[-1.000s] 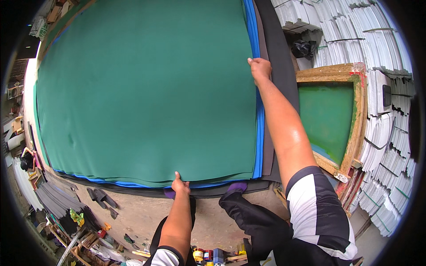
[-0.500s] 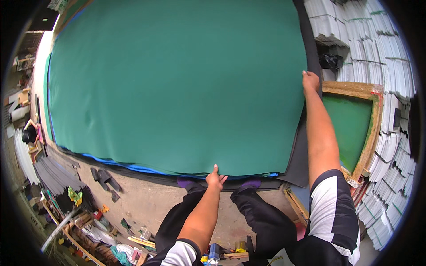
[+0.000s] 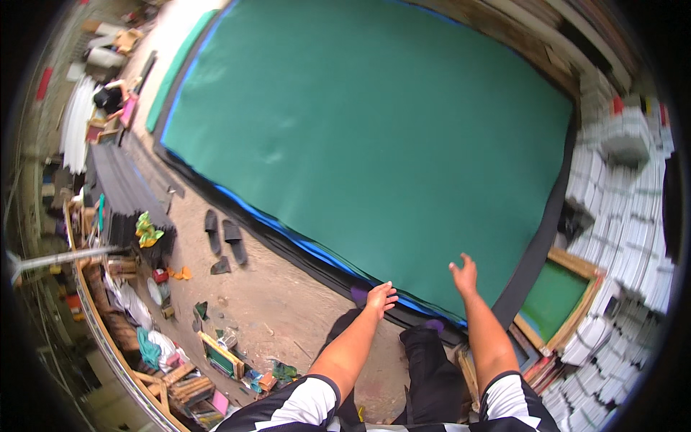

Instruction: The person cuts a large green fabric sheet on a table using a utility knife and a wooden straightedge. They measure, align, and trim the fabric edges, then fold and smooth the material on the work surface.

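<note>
A large green sheet [image 3: 374, 137] lies flat on top of a stack of sheets, with a blue sheet [image 3: 320, 248] and a black sheet [image 3: 536, 252] showing along its borders. My left hand [image 3: 380, 298] is at the near edge of the stack, fingers apart and holding nothing. Over the near right corner of the green sheet is my right hand [image 3: 464, 275], its thumb and fingers spread and nothing in them. Whether either hand touches the sheet, I cannot tell.
Wood-framed green panels [image 3: 553, 299] lean right of the stack, beside piles of bundled white sheets [image 3: 612, 216]. Black sandals [image 3: 232, 234] lie on the floor at left. Past them are stacked grey sheets [image 3: 121, 180], scrap wood [image 3: 187, 389] and a person [image 3: 109, 99].
My right hand has let go of the sheet's right edge and come back toward the near corner. My left hand has opened at the near edge. The view has turned.
</note>
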A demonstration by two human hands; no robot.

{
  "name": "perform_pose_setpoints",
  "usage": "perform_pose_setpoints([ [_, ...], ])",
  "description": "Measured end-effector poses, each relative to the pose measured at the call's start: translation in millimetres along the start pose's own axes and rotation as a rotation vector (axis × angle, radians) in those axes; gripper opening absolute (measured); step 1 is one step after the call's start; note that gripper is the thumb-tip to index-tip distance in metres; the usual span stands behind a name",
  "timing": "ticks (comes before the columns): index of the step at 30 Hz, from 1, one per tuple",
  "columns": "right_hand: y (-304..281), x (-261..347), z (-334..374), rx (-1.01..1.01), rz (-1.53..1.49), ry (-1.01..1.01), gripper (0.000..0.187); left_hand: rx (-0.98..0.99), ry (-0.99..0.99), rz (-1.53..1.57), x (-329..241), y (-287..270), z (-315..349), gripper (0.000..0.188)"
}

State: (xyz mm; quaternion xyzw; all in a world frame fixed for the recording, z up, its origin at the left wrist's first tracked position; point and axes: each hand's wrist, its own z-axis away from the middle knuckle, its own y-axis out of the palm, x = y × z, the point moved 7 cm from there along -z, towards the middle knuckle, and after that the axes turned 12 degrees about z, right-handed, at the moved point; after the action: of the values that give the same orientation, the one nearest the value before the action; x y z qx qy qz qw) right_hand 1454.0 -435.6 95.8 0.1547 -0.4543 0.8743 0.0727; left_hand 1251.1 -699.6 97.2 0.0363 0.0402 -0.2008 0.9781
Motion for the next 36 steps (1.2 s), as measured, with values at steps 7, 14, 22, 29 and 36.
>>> perform_pose_setpoints([
  [7, -79.5, 237.9, 70.3, 0.115, 0.03, -0.188, 0.052, 0.045, 0.329, -0.162, -158.3, -26.7, 131.5, 0.036],
  [14, -153.7, 429.7, 64.7, 0.13, 0.039, -0.314, 0.052, -0.022, 0.58, 0.002, -285.7, -88.6, 225.2, 0.029],
  [22, -206.8, 628.8, 50.8, 0.096, 0.075, -0.525, 0.051, -0.073, 0.67, 0.133, -400.1, -152.5, 292.7, 0.036],
  [29, -183.2, 757.9, -2.1, 0.138, 0.12, -0.584, 0.051, -0.133, 0.629, 0.195, -517.0, -184.0, 301.2, 0.038],
  [36, -138.7, 870.6, -62.3, 0.25, 0.243, -0.506, 0.053, -0.232, 0.56, 0.154, -655.6, -218.6, 292.3, 0.032],
])
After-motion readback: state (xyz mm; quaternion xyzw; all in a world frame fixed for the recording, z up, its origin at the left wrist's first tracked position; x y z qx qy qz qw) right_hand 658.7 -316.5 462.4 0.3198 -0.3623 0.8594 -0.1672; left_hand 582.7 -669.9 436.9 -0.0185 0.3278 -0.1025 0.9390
